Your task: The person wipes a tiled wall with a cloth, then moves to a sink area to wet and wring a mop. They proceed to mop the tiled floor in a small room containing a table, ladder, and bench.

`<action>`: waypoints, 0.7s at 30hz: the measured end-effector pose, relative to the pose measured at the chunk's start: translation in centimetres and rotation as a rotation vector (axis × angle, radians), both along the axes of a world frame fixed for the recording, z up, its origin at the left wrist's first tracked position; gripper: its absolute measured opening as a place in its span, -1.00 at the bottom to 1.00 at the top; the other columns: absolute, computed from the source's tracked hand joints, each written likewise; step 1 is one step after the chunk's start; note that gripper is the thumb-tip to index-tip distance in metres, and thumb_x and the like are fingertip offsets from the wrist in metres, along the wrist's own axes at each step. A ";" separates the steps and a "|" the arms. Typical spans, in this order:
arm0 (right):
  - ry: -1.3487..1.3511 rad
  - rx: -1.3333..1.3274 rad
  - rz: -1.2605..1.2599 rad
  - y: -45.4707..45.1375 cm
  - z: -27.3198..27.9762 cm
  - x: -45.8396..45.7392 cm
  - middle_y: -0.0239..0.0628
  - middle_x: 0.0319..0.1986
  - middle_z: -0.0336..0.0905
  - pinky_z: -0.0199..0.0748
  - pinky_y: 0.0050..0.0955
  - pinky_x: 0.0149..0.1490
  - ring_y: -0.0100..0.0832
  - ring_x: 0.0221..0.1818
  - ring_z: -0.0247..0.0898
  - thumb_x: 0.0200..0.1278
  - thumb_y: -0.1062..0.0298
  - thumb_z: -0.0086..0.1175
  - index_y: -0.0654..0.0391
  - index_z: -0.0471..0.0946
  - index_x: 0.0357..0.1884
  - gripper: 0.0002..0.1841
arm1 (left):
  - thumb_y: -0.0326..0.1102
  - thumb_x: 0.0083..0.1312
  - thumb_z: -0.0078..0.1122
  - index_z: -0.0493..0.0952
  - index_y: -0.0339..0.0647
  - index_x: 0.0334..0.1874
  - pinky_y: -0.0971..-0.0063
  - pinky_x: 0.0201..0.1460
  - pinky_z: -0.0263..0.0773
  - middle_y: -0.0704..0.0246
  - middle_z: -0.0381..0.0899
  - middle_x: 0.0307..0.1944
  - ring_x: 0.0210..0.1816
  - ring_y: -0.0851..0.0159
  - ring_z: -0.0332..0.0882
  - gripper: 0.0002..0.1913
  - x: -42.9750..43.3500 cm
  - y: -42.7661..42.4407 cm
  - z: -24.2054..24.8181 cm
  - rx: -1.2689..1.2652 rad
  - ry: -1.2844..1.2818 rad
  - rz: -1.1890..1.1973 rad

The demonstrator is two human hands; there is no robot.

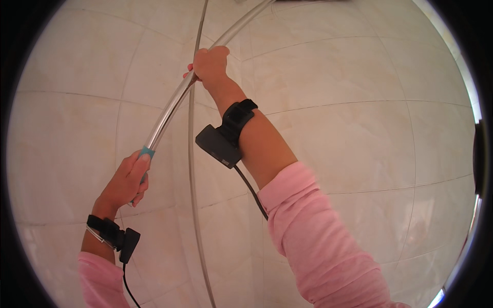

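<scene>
A long metal pole (167, 112) with a teal grip section (147, 152) runs from the lower left up past the top edge of the view. My left hand (129, 177) is closed around the teal section at its lower end. Farther up the pole, my right hand (211, 65) grips the bare metal, its knuckles towards the camera. What the pole's far end carries is hidden beyond the frame. Both wrists wear black straps with a dark box and a cable.
Pale marble-look tiles (339, 146) with thin joints fill the view. A narrow grey strip or cord (191, 154) runs from top to bottom, passing behind the pole near my right hand. Part of a dark object (478, 158) shows at the right rim.
</scene>
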State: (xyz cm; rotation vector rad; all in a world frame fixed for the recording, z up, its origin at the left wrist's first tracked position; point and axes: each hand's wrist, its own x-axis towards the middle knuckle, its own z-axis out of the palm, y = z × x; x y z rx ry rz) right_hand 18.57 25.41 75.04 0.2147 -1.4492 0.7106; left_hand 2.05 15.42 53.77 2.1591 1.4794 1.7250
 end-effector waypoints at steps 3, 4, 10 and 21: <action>0.009 0.008 -0.070 -2.1 -1.6 -0.3 0.19 -0.23 0.32 0.67 -0.14 -0.54 -0.19 -0.54 0.50 0.34 0.52 -0.19 0.52 -0.11 0.03 -0.58 | 0.02 0.51 -0.28 0.18 -0.10 -0.34 0.51 -0.80 0.10 0.48 0.13 -0.76 -0.85 0.46 0.10 -0.64 -0.3 -1.9 -1.6 0.010 0.004 0.007; 0.002 -0.016 -0.081 -2.8 -2.0 -0.3 0.18 -0.24 0.33 0.67 -0.14 -0.55 -0.18 -0.54 0.51 0.34 0.52 -0.19 0.52 -0.11 0.03 -0.58 | 0.02 0.51 -0.28 0.18 -0.10 -0.34 0.51 -0.80 0.10 0.48 0.13 -0.76 -0.86 0.45 0.10 -0.64 -0.3 -2.4 -2.0 0.029 0.022 -0.023; -0.044 -0.039 -0.065 -6.5 -4.7 -0.4 0.15 -0.29 0.34 0.62 -0.12 -0.57 -0.17 -0.56 0.50 0.36 0.48 -0.18 0.45 -0.09 0.01 -0.61 | 0.06 0.51 -0.28 0.19 -0.11 -0.34 0.52 -0.82 0.09 0.45 0.18 -0.77 -0.86 0.46 0.13 -0.61 -0.2 -6.5 -4.4 0.010 0.033 0.004; -0.059 -0.120 0.043 -14.3 -12.7 -4.2 0.01 -0.53 0.33 0.48 -0.10 -0.70 -0.20 -0.69 0.44 0.36 0.43 -0.12 0.28 -0.08 -0.18 -0.66 | -0.10 0.49 -0.17 0.26 -0.15 -0.23 0.50 -0.86 0.19 0.39 0.29 -0.73 -0.84 0.43 0.25 -0.74 -1.0 -16.8 -13.4 -0.057 -0.113 0.004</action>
